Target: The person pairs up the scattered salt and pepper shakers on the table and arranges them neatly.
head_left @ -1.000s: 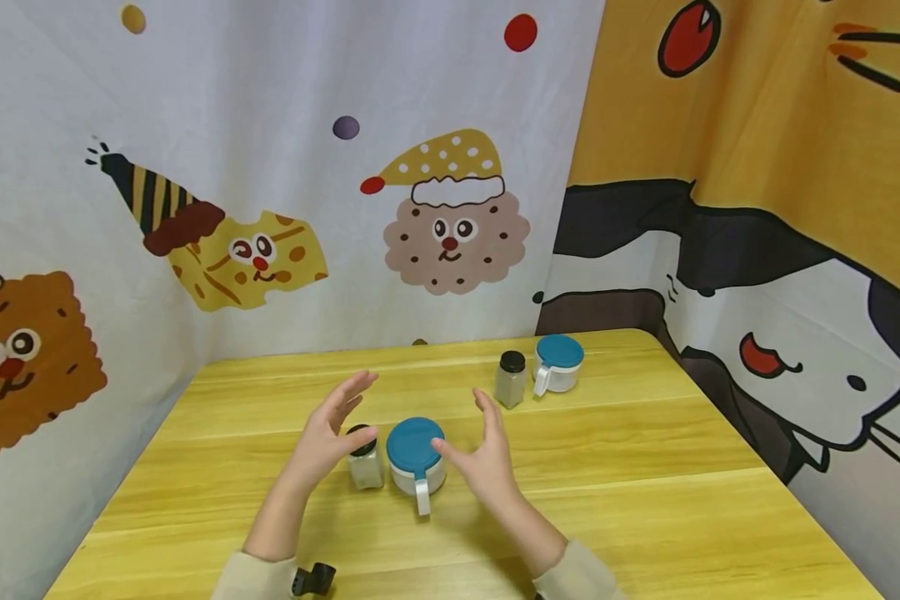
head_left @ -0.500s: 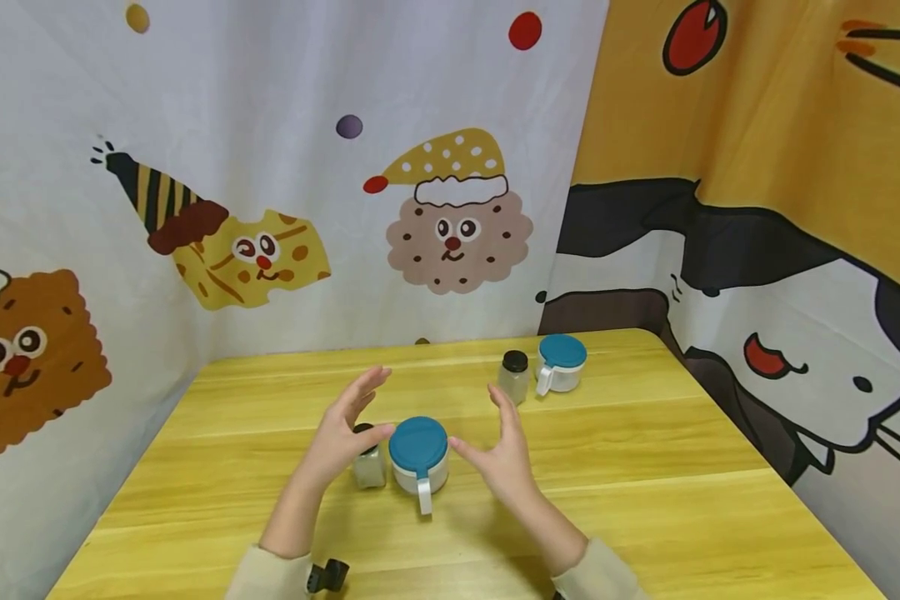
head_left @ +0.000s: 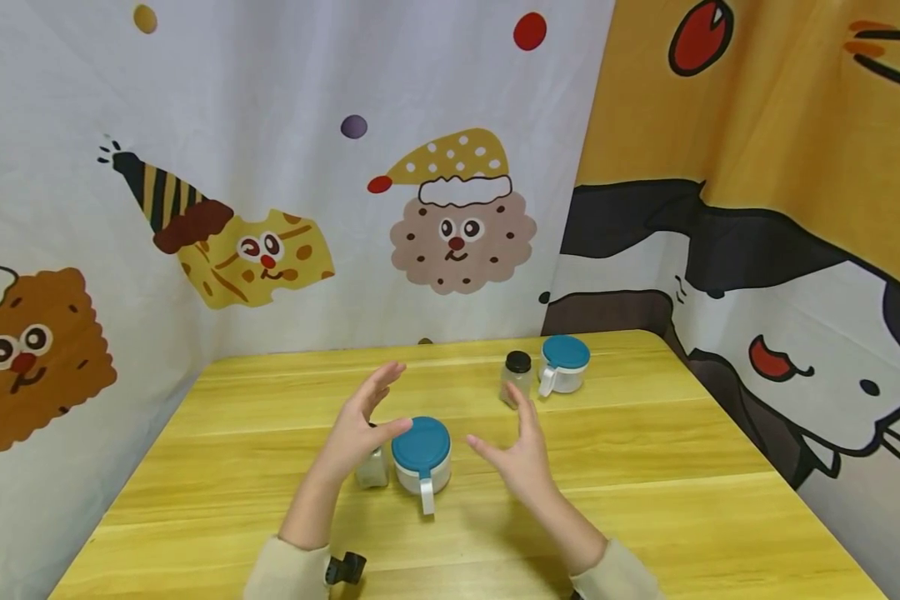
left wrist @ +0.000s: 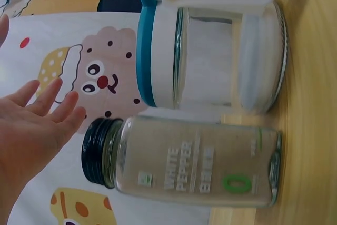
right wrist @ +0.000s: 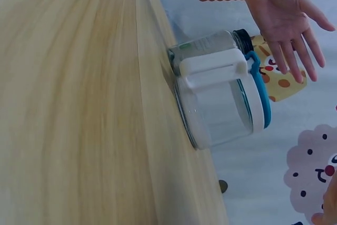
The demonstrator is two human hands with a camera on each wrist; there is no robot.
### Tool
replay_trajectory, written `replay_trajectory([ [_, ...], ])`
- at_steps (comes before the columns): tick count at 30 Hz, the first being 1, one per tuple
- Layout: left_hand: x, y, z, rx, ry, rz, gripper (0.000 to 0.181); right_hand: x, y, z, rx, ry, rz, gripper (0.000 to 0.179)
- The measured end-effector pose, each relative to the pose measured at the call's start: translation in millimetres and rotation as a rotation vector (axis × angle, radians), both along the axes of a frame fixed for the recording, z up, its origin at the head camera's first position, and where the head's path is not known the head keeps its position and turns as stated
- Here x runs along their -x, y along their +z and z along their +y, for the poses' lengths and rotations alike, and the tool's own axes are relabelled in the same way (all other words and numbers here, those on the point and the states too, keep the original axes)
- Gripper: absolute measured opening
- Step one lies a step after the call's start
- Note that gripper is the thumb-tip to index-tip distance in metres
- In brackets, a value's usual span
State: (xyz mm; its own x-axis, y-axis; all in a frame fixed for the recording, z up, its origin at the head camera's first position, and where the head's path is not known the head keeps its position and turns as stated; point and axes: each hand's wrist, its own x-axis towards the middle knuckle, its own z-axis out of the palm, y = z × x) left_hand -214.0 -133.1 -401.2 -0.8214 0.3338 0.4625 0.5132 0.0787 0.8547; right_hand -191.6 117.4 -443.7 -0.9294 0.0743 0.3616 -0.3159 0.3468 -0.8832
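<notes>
Here we hover our left hand (head_left: 358, 433) and right hand (head_left: 527, 462), thumbs spread from fingers, either side of the blue-lidded glass jar (head_left: 421, 446), on the table (head_left: 667, 483) beside the white pepper bottle (left wrist: 195, 164).

In head view, the counter (head_left: 645, 450) is being seen from above; in both wrist views, the near cup (head_left: 422, 454), closer, side-on.
</notes>
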Motion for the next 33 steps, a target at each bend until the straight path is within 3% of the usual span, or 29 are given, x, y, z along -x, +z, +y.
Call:
replay_trajectory([
  [9,1.2,3.1,17.0,0.022,0.016,-0.023,0.076,0.1,1.9,14.3,0.0,-0.006,0.031,0.091],
  [16,-17.3,31.1,30.2,0.045,0.048,-0.036,0.07,1.4,2.0,24.6,0.007,-0.023,0.053,0.089],
  [18,-18.7,34.5,33.4,0.054,0.059,-0.043,0.07,1.3,1.9,26.9,-0.002,-0.028,0.051,0.089],
  [33,-22.8,37.4,58.9,0.098,0.096,-0.086,0.074,5.2,9.7,49.1,0.024,-0.063,0.059,0.088],
])
